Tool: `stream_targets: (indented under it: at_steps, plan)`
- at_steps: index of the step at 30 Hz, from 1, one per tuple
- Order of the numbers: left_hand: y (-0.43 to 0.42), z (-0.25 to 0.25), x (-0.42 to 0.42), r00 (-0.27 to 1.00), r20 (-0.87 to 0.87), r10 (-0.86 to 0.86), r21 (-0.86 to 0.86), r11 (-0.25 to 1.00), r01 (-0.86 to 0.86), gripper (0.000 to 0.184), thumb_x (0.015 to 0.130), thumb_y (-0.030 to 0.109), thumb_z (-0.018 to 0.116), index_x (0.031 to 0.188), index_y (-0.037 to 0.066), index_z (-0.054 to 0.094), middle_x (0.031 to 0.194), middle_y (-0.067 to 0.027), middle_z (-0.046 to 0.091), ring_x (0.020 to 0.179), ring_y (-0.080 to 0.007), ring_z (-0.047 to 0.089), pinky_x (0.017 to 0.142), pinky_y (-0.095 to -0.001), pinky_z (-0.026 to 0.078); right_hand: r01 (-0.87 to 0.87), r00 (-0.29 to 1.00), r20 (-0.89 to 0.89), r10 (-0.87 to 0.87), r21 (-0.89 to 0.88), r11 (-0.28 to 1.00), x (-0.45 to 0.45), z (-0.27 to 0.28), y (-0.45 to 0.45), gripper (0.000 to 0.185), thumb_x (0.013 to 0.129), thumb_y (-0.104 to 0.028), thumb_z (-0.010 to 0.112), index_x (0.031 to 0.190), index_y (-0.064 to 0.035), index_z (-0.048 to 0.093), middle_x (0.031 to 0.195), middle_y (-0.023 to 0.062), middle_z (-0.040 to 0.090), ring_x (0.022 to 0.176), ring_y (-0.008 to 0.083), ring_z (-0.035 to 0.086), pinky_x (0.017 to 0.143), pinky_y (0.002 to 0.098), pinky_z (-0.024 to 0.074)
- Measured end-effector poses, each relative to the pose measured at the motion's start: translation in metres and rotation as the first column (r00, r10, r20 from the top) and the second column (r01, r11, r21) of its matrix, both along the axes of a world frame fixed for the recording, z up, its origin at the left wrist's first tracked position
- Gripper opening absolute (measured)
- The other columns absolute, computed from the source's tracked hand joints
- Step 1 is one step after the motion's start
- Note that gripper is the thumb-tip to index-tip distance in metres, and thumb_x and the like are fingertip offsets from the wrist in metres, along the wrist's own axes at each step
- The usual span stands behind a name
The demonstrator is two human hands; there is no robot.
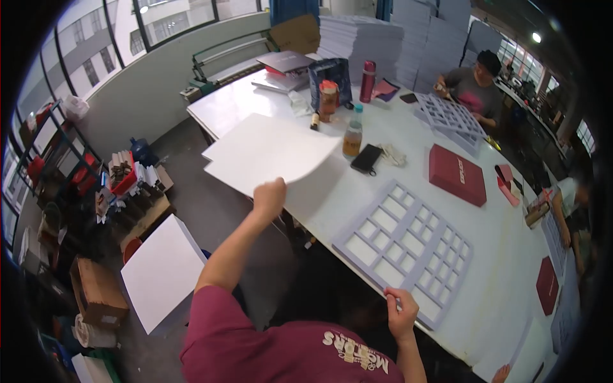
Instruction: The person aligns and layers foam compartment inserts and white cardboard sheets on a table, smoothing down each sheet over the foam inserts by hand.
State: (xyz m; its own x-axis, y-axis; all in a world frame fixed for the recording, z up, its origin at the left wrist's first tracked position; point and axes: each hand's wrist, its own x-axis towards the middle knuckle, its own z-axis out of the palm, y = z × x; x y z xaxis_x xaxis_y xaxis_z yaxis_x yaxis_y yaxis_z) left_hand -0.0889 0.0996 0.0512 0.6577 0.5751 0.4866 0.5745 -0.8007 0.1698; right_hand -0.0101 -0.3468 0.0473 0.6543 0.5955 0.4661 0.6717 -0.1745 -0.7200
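Observation:
My left hand (271, 196) is closed on the near edge of a large white sheet (268, 150), which has a notched corner and bends up at its right side over the table's left edge. My right hand (402, 314) is at the near edge of a pale grey grid frame (408, 246) with many rectangular openings, lying flat on the table. Its thumb and fingers are pinched together by that edge; what is between them is hidden.
On the white table (504, 287) stand a drink bottle (352, 135), a phone (366, 159), a red box (456, 174) and a red flask (368, 82). A white stack (163, 274) stands at lower left. A co-worker (476, 89) handles another grid frame (451, 116) across the table.

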Motion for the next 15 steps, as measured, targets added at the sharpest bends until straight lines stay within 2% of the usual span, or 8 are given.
stream_targets:
  at_steps: [2, 3, 4, 6, 9, 12, 13, 15]
  plan:
    - [-0.044, 0.016, -0.015, 0.981, 0.159, -0.111, -0.035, 0.992, 0.118, 0.026, 0.087, 0.021, 0.068, 0.074, 0.004, 0.054, 0.063, -0.0178, 0.062, 0.061, -0.0398, 0.063, 0.056, -0.0497, 0.048, -0.060, 0.913, -0.397, 0.099, 0.109, 0.992, -0.011, 0.007, 0.020, 0.009, 0.092, -0.003, 0.064, 0.098, 0.0013, 0.069, 0.090, 0.0108, 0.072, 0.090, 0.0205, 0.069, 0.080, 0.0307, 0.0527]
    - [-0.067, 0.022, -0.022, 0.964, 0.196, -0.178, 0.030, 0.984, 0.176, 0.026, 0.086, 0.020, 0.069, 0.072, 0.005, 0.052, 0.059, -0.0142, 0.059, 0.056, -0.0349, 0.062, 0.052, -0.0461, 0.047, -0.171, 0.878, -0.431, 0.208, 0.125, 0.977, -0.009, -0.003, 0.026, 0.020, 0.096, -0.007, 0.060, 0.115, 0.0018, 0.064, 0.101, 0.0131, 0.071, 0.095, 0.0185, 0.068, 0.081, 0.0300, 0.0537]
    - [-0.089, 0.026, -0.029, 0.943, 0.225, -0.247, 0.097, 0.968, 0.231, 0.026, 0.085, 0.018, 0.069, 0.070, 0.007, 0.050, 0.055, -0.0106, 0.057, 0.051, -0.0300, 0.061, 0.048, -0.0426, 0.047, -0.224, 0.813, -0.509, 0.283, 0.176, 0.959, -0.007, -0.007, 0.037, 0.026, 0.098, -0.009, 0.059, 0.122, 0.0012, 0.058, 0.105, 0.0142, 0.070, 0.095, 0.0194, 0.068, 0.081, 0.0307, 0.0543]
    - [-0.126, 0.020, -0.038, 0.893, 0.286, -0.348, 0.110, 0.937, 0.330, 0.032, 0.082, 0.021, 0.075, 0.070, 0.008, 0.049, 0.054, -0.0113, 0.053, 0.048, -0.0303, 0.058, 0.044, -0.0419, 0.044, -0.307, 0.644, -0.642, 0.417, 0.283, 0.909, -0.012, -0.013, 0.062, 0.041, 0.100, -0.013, 0.056, 0.137, 0.0000, 0.046, 0.114, 0.0162, 0.067, 0.095, 0.0210, 0.069, 0.079, 0.0322, 0.0554]
    - [-0.170, 0.010, -0.053, 0.842, 0.235, -0.486, 0.108, 0.874, 0.474, 0.028, 0.084, 0.021, 0.073, 0.071, 0.009, 0.051, 0.057, -0.0074, 0.055, 0.050, -0.0250, 0.060, 0.046, -0.0383, 0.046, -0.293, 0.399, -0.777, 0.487, 0.396, 0.871, -0.023, -0.006, 0.098, 0.044, 0.105, -0.023, 0.050, 0.139, -0.0001, 0.037, 0.114, 0.0172, 0.066, 0.092, 0.0202, 0.069, 0.077, 0.0323, 0.0560]
    - [-0.200, 0.008, -0.062, 0.786, 0.214, -0.579, 0.077, 0.813, 0.578, 0.017, 0.085, 0.021, 0.071, 0.085, 0.006, 0.062, 0.071, -0.0058, 0.067, 0.061, -0.0220, 0.068, 0.052, -0.0318, 0.052, -0.273, 0.292, -0.861, 0.417, 0.343, 0.899, -0.020, -0.009, 0.121, 0.049, 0.105, -0.027, 0.050, 0.140, 0.0002, 0.029, 0.109, 0.0174, 0.065, 0.091, 0.0201, 0.068, 0.073, 0.0304, 0.0565]
    - [-0.204, 0.002, -0.062, 0.757, 0.234, -0.610, 0.132, 0.791, 0.597, 0.023, 0.085, 0.023, 0.071, 0.097, 0.004, 0.065, 0.094, -0.0090, 0.073, 0.080, -0.0220, 0.073, 0.064, -0.0315, 0.057, -0.260, 0.449, -0.818, 0.359, 0.265, 0.929, -0.016, -0.031, 0.125, 0.038, 0.103, -0.018, 0.049, 0.133, 0.0002, 0.036, 0.100, 0.0143, 0.066, 0.087, 0.0184, 0.068, 0.070, 0.0286, 0.0555]
    - [-0.206, 0.005, -0.065, 0.686, 0.162, -0.710, 0.083, 0.702, 0.707, 0.027, 0.085, 0.025, 0.071, 0.102, 0.005, 0.065, 0.105, -0.0105, 0.071, 0.091, -0.0222, 0.071, 0.069, -0.0327, 0.057, -0.222, 0.592, -0.761, 0.264, 0.160, 0.962, -0.011, -0.031, 0.119, 0.033, 0.099, -0.009, 0.046, 0.130, 0.0006, 0.039, 0.098, 0.0124, 0.066, 0.085, 0.0176, 0.068, 0.071, 0.0276, 0.0549]
